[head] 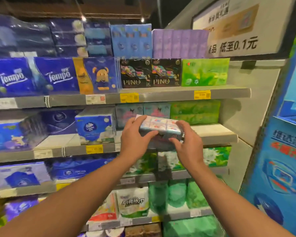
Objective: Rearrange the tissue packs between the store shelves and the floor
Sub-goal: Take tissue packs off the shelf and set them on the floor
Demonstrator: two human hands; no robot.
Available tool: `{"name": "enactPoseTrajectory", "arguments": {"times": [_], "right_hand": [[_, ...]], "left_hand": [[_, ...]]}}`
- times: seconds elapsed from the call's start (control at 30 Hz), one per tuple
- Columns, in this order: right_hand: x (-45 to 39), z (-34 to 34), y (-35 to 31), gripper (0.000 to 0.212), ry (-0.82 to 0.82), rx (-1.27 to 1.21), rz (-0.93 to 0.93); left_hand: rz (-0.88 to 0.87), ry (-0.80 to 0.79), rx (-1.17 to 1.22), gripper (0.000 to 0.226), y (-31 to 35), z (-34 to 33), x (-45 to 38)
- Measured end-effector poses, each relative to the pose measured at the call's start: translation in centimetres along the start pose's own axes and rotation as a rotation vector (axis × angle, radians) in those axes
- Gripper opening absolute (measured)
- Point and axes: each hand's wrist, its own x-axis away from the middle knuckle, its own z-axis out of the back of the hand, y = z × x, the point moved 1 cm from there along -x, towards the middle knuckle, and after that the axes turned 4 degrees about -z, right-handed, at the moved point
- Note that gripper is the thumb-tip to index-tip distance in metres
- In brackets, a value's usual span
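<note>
Holding a pastel tissue pack (pixel 161 128) between them, both hands are raised in front of the second shelf (pixel 215 134) from the top at mid-height. Left hand (pixel 135 139) grips the pack's left end, fingers curled over the top edge, thumb pressed along the near face. Right hand (pixel 186 144) grips the right end, fingers hooked over the top, thumb underneath at the near edge. Pack is tilted, its printed top face turned toward the camera; print is blurred, small cartoon panels on white and pale blue. Pack sits just in front of the shelf's front lip; whether it touches the shelf cannot be told. Directly behind it on that shelf: teal cartoon packs (pixel 143 111), with green packs (pixel 195 111) to the right and a blue Vinda pack (pixel 95 125) to the left. Shelf above carries two black PINO packs (pixel 150 72), a bright green pack (pixel 205 71) at right, and blue Tempo packs (pixel 32 76) at left. A blue promotional display (pixel 280 159) stands near right.
</note>
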Motion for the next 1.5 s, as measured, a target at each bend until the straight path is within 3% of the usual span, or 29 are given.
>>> {"name": "enactPoseTrajectory", "arguments": {"times": [0.17,0.43,0.57,0.73,0.87,0.93,1.0,1.1,1.3,1.5], "right_hand": [[-5.9,-7.1,3.1,0.057,-0.014,-0.069,0.103],[-12.9,-16.1,5.9,0.05,-0.208,-0.144,0.064],[-14.2,-19.9,6.7,0.034,-0.327,-0.064,0.004],[-15.5,-23.2,6.5,0.04,-0.374,0.006,-0.099],[-16.5,-25.0,6.4,0.067,-0.437,-0.031,-0.055],[-16.7,-26.1,6.6,0.057,-0.47,0.016,-0.089],[-16.7,-27.0,6.5,0.059,-0.462,0.058,-0.085],[-16.7,-27.8,5.9,0.081,-0.422,0.027,-0.023],[-16.3,-28.7,6.2,0.086,-0.371,-0.024,0.013],[-16.9,-28.1,6.8,0.09,-0.469,-0.048,0.044]], "left_hand": [[0.105,0.058,-0.095,0.057,-4.4,-2.8,-5.2],[0.256,0.072,-0.281,0.055,-9.7,-5.5,-11.3],[0.312,0.031,-0.417,0.049,-12.1,-6.5,-12.6],[0.074,0.09,-0.679,0.04,-14.6,-7.6,-12.1],[0.316,-0.079,-0.564,0.044,-16.9,-9.0,-12.5],[0.364,-0.129,-0.54,0.046,-17.9,-9.3,-12.6],[0.391,-0.134,-0.511,0.047,-18.8,-9.4,-12.8],[0.454,-0.115,-0.459,0.047,-19.5,-9.4,-13.1],[0.478,-0.121,-0.456,0.051,-19.9,-9.5,-13.3],[0.446,-0.105,-0.448,0.049,-19.6,-10.0,-13.5]]}}
